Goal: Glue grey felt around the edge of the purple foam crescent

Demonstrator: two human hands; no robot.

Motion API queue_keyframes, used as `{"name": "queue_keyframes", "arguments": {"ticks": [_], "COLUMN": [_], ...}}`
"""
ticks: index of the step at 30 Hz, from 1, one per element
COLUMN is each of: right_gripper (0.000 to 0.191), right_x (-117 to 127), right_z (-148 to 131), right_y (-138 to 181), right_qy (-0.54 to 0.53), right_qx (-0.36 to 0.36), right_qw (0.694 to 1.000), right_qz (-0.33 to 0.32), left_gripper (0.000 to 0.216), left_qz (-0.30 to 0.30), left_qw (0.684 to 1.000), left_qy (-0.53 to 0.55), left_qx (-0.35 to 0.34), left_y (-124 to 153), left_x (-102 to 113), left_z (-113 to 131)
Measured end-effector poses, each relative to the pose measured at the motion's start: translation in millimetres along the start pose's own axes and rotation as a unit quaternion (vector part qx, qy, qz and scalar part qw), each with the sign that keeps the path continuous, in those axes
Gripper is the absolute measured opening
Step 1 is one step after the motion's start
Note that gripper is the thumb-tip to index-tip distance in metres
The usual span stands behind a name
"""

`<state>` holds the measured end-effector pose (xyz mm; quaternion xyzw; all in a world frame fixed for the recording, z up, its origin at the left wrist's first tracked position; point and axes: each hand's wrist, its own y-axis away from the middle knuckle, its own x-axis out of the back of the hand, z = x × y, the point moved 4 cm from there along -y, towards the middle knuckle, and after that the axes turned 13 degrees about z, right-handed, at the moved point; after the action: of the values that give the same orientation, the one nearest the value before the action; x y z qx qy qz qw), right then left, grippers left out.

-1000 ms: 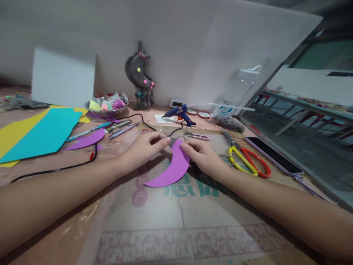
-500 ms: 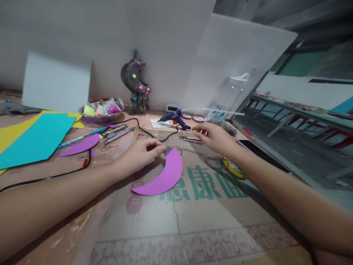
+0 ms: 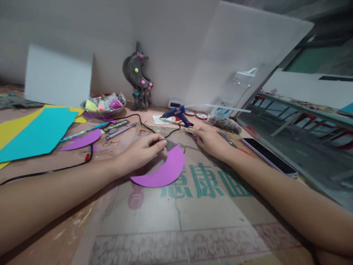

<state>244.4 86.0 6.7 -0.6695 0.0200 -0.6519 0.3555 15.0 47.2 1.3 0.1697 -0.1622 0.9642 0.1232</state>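
My left hand (image 3: 150, 147) is closed in a pinch at the upper tip of a purple crescent (image 3: 168, 169), which looks cut from foam sheet or card. Grey yarn (image 3: 171, 145) covers that tip, and a loose strand trails below the crescent. Farther right, my right hand (image 3: 208, 140) reaches palm down to the board, its fingers closed around a slim tool (image 3: 189, 131) that is mostly hidden. Just beyond those fingers lies a blue glue gun (image 3: 179, 115) with a clear glue stick in its back. Scissors (image 3: 228, 139) rest beside the right wrist.
A ball of grey yarn (image 3: 224, 125), a phone (image 3: 268, 156) and a clear bottle (image 3: 239, 88) are on the right. At the back stands a decorated grey moon (image 3: 135, 73). Leftward are a bowl of clay packets (image 3: 103, 106), turquoise sheet (image 3: 41, 134), pens (image 3: 121, 131) and a black cord (image 3: 49, 171).
My right hand has moved down and slightly nearer, onto the slim tool lying there. The left hand keeps its pinch, with more grey yarn showing at the crescent's tip. The view has shifted slightly.
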Motion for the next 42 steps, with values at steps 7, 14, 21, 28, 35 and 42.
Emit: {"name": "queue_keyframes", "arguments": {"ticks": [7,14,21,28,35,42], "right_gripper": [0.033,0.030,0.024,0.024,0.024,0.023], "right_x": [29.1,35.5,28.1,28.4,28.4,25.5], "right_z": [-15.3,-67.6,-70.1,-71.6,-70.7,-67.0], "right_y": [0.7,10.9,12.9,13.5,12.9,13.7], "right_qy": [-0.122,-0.174,-0.160,-0.140,-0.141,-0.172], "right_qx": [-0.054,0.077,0.091,0.092,0.097,0.087], "right_qw": [0.980,0.968,0.970,0.973,0.972,0.967], "right_qz": [0.147,0.163,0.162,0.156,0.162,0.166], "left_gripper": [0.026,0.025,0.025,0.026,0.025,0.026], "left_qz": [0.015,0.028,0.032,0.032,0.020,0.020], "left_qw": [1.000,0.999,0.999,0.999,0.999,0.999], "left_qy": [0.012,-0.009,-0.023,-0.033,-0.029,-0.035], "left_qx": [0.020,0.014,-0.004,-0.016,-0.013,-0.014], "left_y": [2.4,0.2,1.7,1.7,1.6,1.2], "left_x": [-0.2,0.2,1.2,1.2,0.5,-0.1], "left_z": [4.0,6.0,5.7,5.8,3.9,5.0]}}
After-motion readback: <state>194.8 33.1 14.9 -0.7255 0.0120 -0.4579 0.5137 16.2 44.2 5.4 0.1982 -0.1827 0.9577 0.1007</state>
